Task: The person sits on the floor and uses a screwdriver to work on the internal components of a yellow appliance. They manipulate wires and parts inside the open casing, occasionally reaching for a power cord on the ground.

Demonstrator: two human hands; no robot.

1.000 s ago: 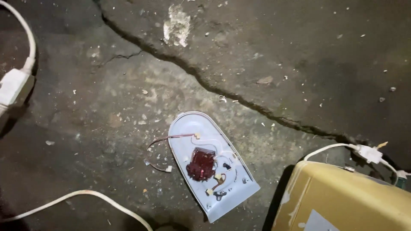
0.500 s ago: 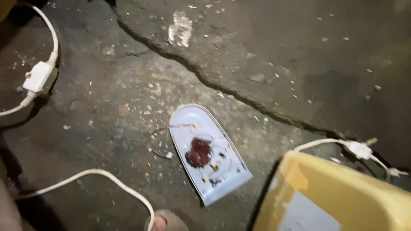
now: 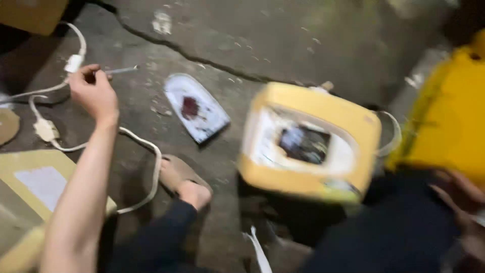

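My left hand (image 3: 93,92) is stretched out over the cracked concrete floor, its fingers closed on a thin grey rod-like tool (image 3: 121,70) that points right. Just right of it lies a white arch-shaped device base (image 3: 198,107), opened up, with a dark red part in its middle. A yellow box-shaped casing (image 3: 309,142) with a white face and dark window stands beside the base. My right hand (image 3: 462,199) shows only as a blur at the lower right, over dark clothing; I cannot make out its fingers.
White cables with plugs (image 3: 49,129) loop across the floor on the left. A foot in a sandal (image 3: 183,182) rests near the cable. Cardboard (image 3: 38,184) lies at the lower left. A large yellow object (image 3: 452,108) fills the right edge.
The view has swung right and down. My left hand has come into view holding the thin tool. The yellow casing now shows its whole face, and my foot and leg appear.
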